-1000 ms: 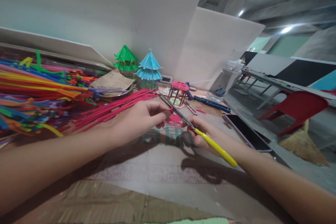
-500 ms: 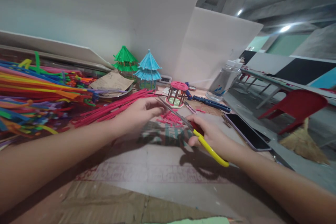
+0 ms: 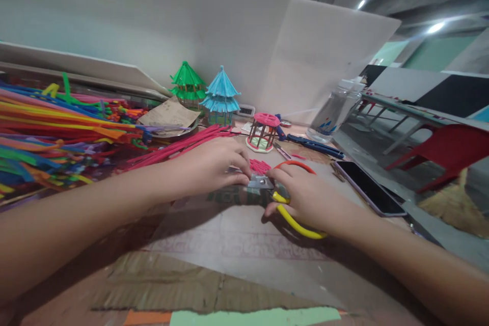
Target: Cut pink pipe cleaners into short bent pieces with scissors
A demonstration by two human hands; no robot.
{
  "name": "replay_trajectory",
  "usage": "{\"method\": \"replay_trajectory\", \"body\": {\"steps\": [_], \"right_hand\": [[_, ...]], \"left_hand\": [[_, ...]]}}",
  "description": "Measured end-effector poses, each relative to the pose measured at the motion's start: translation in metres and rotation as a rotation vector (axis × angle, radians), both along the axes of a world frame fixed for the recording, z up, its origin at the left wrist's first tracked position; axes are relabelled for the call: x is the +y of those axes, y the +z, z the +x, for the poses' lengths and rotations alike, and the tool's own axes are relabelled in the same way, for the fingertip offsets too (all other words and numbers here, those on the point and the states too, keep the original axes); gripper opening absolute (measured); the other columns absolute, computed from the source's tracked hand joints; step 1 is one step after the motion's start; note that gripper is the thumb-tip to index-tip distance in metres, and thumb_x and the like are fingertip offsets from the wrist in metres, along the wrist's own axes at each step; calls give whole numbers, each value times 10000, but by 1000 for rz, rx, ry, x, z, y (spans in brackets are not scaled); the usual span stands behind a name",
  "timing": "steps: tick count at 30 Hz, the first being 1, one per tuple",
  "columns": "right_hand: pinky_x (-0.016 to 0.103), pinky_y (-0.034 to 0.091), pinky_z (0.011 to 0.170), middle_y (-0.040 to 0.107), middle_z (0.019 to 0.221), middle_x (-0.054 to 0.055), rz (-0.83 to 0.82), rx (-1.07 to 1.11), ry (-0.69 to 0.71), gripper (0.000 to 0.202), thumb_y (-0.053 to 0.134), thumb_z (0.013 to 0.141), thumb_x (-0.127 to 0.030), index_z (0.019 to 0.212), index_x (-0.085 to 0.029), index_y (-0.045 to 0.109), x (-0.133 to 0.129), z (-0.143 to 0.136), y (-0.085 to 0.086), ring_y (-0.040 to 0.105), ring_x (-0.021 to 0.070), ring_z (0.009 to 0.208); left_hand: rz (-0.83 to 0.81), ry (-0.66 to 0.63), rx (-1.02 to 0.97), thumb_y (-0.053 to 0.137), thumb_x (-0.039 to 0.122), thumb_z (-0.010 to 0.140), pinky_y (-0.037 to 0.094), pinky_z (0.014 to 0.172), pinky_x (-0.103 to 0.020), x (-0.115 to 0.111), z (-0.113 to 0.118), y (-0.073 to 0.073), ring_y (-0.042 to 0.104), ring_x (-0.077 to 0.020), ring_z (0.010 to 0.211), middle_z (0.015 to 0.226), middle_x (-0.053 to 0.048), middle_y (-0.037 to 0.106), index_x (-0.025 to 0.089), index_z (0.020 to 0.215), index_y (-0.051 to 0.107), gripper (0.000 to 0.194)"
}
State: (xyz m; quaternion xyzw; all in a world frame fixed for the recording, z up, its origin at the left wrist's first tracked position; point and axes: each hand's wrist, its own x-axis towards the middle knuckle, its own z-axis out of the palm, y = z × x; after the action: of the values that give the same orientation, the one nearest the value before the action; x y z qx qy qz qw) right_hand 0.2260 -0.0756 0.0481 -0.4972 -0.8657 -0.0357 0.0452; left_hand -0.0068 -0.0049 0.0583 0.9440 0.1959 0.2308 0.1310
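Observation:
My right hand [image 3: 301, 193] holds a pair of scissors [image 3: 262, 182] with one yellow and one orange-red handle loop, their blades pointing left. My left hand [image 3: 223, 163] is closed, its fingertips at the blades and partly covering them; whatever is pinched there is hidden. Just beyond the blades lies a small pile of short pink pieces [image 3: 260, 165]. A bundle of long pink pipe cleaners [image 3: 183, 143] stretches behind my left hand. Past the pile stands a small round pavilion frame [image 3: 263, 132] with a pink top and brown posts.
Green [image 3: 186, 81] and blue [image 3: 221, 92] model pavilions stand at the back. Many coloured pipe cleaners [image 3: 69, 122] fill the left side. A water bottle [image 3: 332, 112], a glue gun [image 3: 315, 146] and a phone [image 3: 370, 187] are on the right. Cardboard [image 3: 191, 280] lies in front.
My left hand has moved right to the scissors' blades. The scissors have turned more level, with the blades now partly behind my left fingers. The view has shifted slightly.

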Motion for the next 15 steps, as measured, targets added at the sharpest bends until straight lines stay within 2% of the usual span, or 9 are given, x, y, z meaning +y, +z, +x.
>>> {"method": "replay_trajectory", "body": {"steps": [6, 12, 15], "right_hand": [[361, 438, 737, 630, 998, 113, 59, -24, 32, 464, 606, 832, -578, 1061, -174, 588, 4, 4, -12, 595, 284, 924], [369, 449, 747, 636, 1007, 121, 45, -43, 23, 521, 614, 813, -622, 1076, -174, 579, 7, 6, -18, 606, 294, 932], [364, 452, 748, 634, 1011, 119, 24, -63, 5, 550, 603, 808, -644, 1098, -178, 572, 8, 6, -19, 614, 297, 930]], "left_hand": [[57, 102, 99, 630, 277, 870, 422, 751, -296, 2, 1, -10, 616, -202, 843, 893, -61, 710, 206, 875, 756, 145], [98, 121, 84, 554, 255, 905, 421, 750, -307, 1, 5, -19, 595, -214, 851, 880, -83, 681, 176, 839, 719, 195], [43, 131, 20, 573, 255, 887, 424, 760, -320, 3, 6, -25, 593, -222, 840, 849, -80, 677, 181, 801, 715, 182]]}}
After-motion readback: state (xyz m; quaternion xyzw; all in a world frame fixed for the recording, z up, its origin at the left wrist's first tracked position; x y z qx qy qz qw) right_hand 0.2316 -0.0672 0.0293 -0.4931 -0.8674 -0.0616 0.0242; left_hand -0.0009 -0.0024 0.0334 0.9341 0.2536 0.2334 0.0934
